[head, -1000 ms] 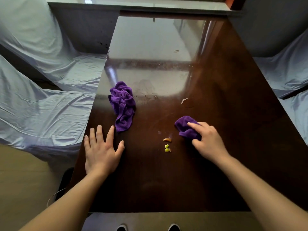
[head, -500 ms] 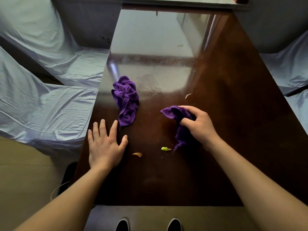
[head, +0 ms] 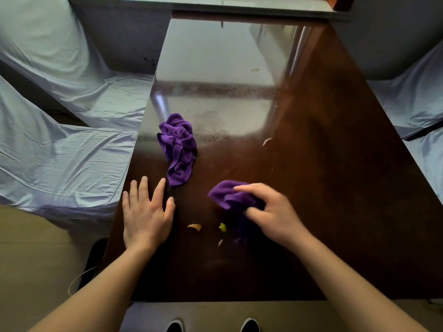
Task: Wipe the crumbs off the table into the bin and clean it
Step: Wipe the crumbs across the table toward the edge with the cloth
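Note:
My right hand [head: 273, 214] grips a small purple cloth [head: 227, 195] and presses it on the dark glossy table [head: 335, 188]. Just left of and below the cloth lie an orange crumb [head: 194, 226], a yellow-green crumb [head: 222, 227] and a small pale bit [head: 220, 242]. My left hand [head: 146, 212] rests flat on the table near its left edge, fingers spread, holding nothing. A second purple cloth [head: 178, 148] lies crumpled beyond my left hand. No bin is in view.
Chairs draped in pale blue sheets stand left [head: 60, 149] and right [head: 417, 101] of the table. A pale scrap [head: 266, 140] and a small fleck [head: 255, 70] lie farther up the table. A dark object with a cord [head: 94, 257] sits on the floor at the left.
My right hand has swept the cloth toward me and to the left, then back right. The crumbs have been pushed nearer the front edge. My left hand has stayed put.

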`<control>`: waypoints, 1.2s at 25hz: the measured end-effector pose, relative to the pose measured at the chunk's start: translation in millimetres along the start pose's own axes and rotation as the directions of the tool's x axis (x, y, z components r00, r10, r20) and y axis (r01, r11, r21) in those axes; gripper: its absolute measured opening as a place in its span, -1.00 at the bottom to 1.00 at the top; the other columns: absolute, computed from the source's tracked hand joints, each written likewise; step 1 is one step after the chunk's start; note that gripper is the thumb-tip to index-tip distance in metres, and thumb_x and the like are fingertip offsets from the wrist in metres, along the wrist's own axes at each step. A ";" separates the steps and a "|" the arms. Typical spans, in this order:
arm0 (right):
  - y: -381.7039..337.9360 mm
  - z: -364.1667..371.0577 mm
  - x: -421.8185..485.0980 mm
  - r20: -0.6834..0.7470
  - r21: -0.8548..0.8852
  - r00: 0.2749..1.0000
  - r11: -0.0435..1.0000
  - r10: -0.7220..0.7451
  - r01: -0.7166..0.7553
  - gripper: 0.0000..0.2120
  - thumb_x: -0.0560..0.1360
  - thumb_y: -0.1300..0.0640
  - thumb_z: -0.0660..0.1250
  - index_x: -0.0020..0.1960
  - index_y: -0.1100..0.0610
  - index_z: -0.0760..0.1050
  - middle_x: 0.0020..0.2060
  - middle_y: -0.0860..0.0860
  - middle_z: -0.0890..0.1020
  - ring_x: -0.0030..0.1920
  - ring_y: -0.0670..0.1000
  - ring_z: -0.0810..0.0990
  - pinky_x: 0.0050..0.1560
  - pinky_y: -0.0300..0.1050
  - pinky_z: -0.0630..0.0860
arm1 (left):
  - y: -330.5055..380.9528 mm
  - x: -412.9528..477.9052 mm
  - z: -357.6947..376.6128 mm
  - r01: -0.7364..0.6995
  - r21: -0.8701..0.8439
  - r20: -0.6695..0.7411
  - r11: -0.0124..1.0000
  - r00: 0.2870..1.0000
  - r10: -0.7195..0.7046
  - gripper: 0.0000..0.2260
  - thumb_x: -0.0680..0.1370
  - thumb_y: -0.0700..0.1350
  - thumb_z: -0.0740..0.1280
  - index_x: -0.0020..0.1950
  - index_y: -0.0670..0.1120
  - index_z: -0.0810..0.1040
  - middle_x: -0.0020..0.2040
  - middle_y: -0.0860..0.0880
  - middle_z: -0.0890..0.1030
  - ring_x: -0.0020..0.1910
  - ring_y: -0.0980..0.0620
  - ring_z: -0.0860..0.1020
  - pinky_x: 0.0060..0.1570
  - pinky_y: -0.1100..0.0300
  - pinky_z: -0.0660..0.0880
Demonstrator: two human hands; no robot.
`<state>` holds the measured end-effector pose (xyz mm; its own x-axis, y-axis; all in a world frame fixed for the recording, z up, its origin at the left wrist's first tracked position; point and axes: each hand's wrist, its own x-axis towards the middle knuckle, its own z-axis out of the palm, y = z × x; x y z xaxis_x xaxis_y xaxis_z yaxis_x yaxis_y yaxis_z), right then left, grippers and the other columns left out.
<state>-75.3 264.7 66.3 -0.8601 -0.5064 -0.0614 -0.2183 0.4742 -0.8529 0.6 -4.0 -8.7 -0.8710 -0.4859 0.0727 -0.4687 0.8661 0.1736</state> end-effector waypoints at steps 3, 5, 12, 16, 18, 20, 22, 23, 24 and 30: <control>33.1 -50.2 -7.8 -0.245 0.031 0.953 0.984 0.180 -0.177 -0.53 0.39 0.31 0.40 0.19 -0.10 0.57 0.13 -0.09 0.63 0.14 -0.05 0.59 0.22 -0.12 0.46 | 0.6 -0.2 -0.7 0.003 0.001 0.003 1.000 1.000 -0.003 -0.45 0.50 0.15 0.05 0.48 0.06 0.30 0.51 -0.23 0.25 0.52 -0.23 0.10 0.48 -0.16 0.01; 54.6 -65.5 -17.9 -0.314 -0.188 0.910 0.921 0.272 -0.341 -0.55 0.43 0.25 0.39 0.28 -0.05 0.52 0.20 -0.02 0.57 0.19 0.06 0.55 0.17 -0.08 0.44 | 2.5 -0.7 -2.3 0.009 0.008 0.017 1.000 1.000 -0.009 -0.45 0.50 0.15 0.05 0.49 0.06 0.28 0.52 -0.23 0.23 0.52 -0.23 0.09 0.49 -0.15 -0.01; 32.3 33.7 -49.8 -0.263 -0.531 0.964 0.827 0.044 -0.183 -0.48 0.36 0.22 0.43 0.32 0.15 0.51 0.22 0.20 0.52 0.08 0.23 0.54 0.16 0.07 0.51 | 2.8 -1.2 -3.8 0.002 0.008 0.027 1.000 1.000 -0.002 -0.44 0.50 0.15 0.04 0.49 0.06 0.28 0.52 -0.23 0.22 0.52 -0.24 0.09 0.49 -0.16 -0.02; -4.8 94.5 -48.5 -0.257 -0.453 0.966 0.881 0.015 -0.134 -0.46 0.35 0.19 0.42 0.33 0.15 0.49 0.21 0.21 0.52 0.10 0.21 0.55 0.17 0.04 0.52 | 3.2 -0.3 -3.6 -0.004 -0.019 0.023 1.000 1.000 0.005 -0.46 0.51 0.12 0.04 0.48 0.05 0.29 0.52 -0.23 0.23 0.52 -0.23 0.08 0.49 -0.15 -0.04; -22.5 118.7 -41.3 -0.169 -0.399 0.986 0.915 -0.001 -0.067 -0.46 0.39 0.16 0.38 0.37 0.13 0.46 0.26 0.18 0.49 0.17 0.19 0.52 0.24 0.01 0.46 | 0.1 -0.2 -4.8 0.001 -0.084 0.013 0.996 1.000 0.000 -0.48 0.51 0.09 0.05 0.46 0.02 0.35 0.52 -0.22 0.25 0.53 -0.22 0.10 0.49 -0.13 -0.04; -38.0 129.0 -31.4 -0.072 -0.226 0.997 0.973 0.032 -0.047 -0.48 0.44 0.17 0.34 0.40 0.11 0.43 0.30 0.15 0.46 0.27 0.14 0.47 0.34 -0.09 0.36 | -4.9 -0.2 -9.1 0.010 -0.234 0.000 0.972 1.000 -0.010 -0.52 0.52 0.03 0.07 0.40 -0.05 0.44 0.49 -0.20 0.31 0.52 -0.20 0.14 0.49 -0.10 -0.03; -43.4 121.6 -23.0 -0.096 -0.041 0.994 0.998 0.051 -0.055 -0.52 0.43 0.24 0.36 0.36 0.12 0.47 0.23 0.11 0.51 0.25 0.07 0.49 0.31 -0.27 0.31 | -11.0 1.0 -17.0 0.033 -0.465 0.003 0.884 0.999 -0.036 -0.60 0.56 -0.06 0.11 0.33 -0.13 0.51 0.45 -0.18 0.39 0.50 -0.14 0.21 0.51 -0.04 -0.01; -42.2 112.4 -21.9 -0.148 0.013 0.987 0.998 0.061 -0.060 -0.54 0.43 0.27 0.37 0.32 0.11 0.50 0.19 0.07 0.55 0.21 0.03 0.52 0.25 -0.32 0.33 | -15.4 -0.4 -22.0 0.050 -0.582 0.014 0.812 0.999 -0.052 -0.64 0.58 -0.10 0.13 0.31 -0.15 0.52 0.42 -0.16 0.44 0.48 -0.10 0.27 0.50 -0.02 0.03; -38.8 101.4 -22.8 -0.203 0.039 0.976 0.997 0.076 -0.070 -0.56 0.43 0.28 0.39 0.29 0.09 0.52 0.15 0.03 0.57 0.17 0.00 0.54 0.21 -0.35 0.35 | -22.7 -4.3 -27.9 0.056 -0.677 0.016 0.734 0.998 -0.061 -0.67 0.60 -0.13 0.14 0.30 -0.15 0.53 0.38 -0.14 0.49 0.45 -0.06 0.33 0.49 0.00 0.10; 4.7 58.1 -56.1 -0.267 -0.259 0.949 0.936 0.169 -0.240 -0.51 0.48 0.06 0.42 0.39 -0.02 0.42 0.23 -0.02 0.50 0.21 0.00 0.50 0.10 -0.20 0.46 | -74.9 -56.3 -38.8 0.035 -0.784 -0.056 0.620 0.990 -0.127 -0.63 0.59 -0.02 0.11 0.28 -0.10 0.55 0.28 0.04 0.56 0.33 0.16 0.44 0.36 0.19 0.31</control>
<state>-1.3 253.5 35.6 -0.9761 -0.2076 -0.0638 -0.1174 0.7516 -0.6491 90.4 -46.0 12.2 -0.7948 -0.5978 0.1048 -0.2060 0.4281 0.8799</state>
